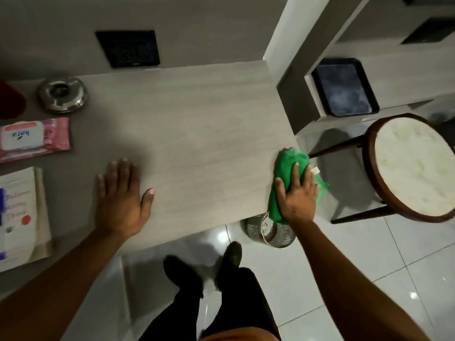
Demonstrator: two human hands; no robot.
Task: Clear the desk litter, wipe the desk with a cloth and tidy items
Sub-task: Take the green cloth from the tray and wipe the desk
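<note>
Green cloth lies at the right edge of the table, pressed flat beneath the right hand, fingers spread. Left hand, open and empty, rests palm-down at centre left. Wet-wipes pack, metal ashtray and book occupy the left; a mesh bin stands below.

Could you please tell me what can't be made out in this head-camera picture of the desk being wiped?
- Mesh bin, head view: mostly hidden by the desk edge and green cloth; contents unclear.
- Red object: cut off by the left edge; unidentifiable.
- Book: cover text blurred, partly cut off.
- Cloth under the right hand: covered by the palm.
- Black wall panel: too dark to tell.
</note>
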